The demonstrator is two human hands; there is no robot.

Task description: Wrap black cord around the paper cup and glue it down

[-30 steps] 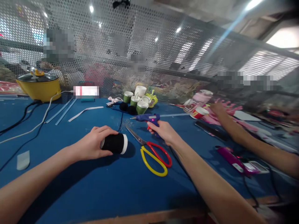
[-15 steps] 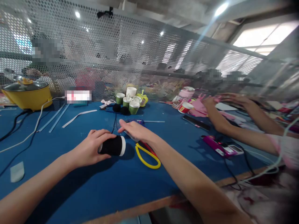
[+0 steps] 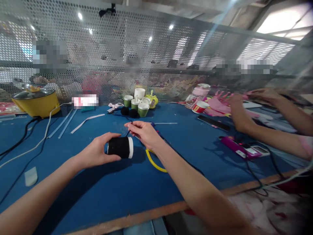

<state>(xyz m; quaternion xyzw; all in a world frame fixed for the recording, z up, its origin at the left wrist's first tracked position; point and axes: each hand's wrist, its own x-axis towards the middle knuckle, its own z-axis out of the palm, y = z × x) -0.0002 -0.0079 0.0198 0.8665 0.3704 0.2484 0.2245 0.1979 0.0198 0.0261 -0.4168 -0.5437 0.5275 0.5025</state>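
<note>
My left hand (image 3: 99,150) is wrapped round a cup covered in black cord (image 3: 119,147), tilted on its side with its white rim facing right. Just above and right of it, my right hand (image 3: 143,133) pinches a thin black cord (image 3: 127,133) between thumb and fingers. The cord's dark line shows again beyond my right forearm. Beneath the right wrist lies a tool with a yellow loop handle (image 3: 155,165), partly covered by the hand. Two black balls (image 3: 129,112) rest on the blue table (image 3: 102,192) farther back.
Small green-and-white cups (image 3: 143,109) stand at the back beside a yellow woven piece (image 3: 153,100). To the left are a yellow electric pot (image 3: 36,102), cables and pale strips (image 3: 86,122). On the right lie a phone (image 3: 213,122) and a purple device (image 3: 241,148), near another person's arms (image 3: 266,137).
My right hand has closed its fingers on the black cord and drawn it to the right. My left hand has turned slightly round the cup. The view has swung a little.
</note>
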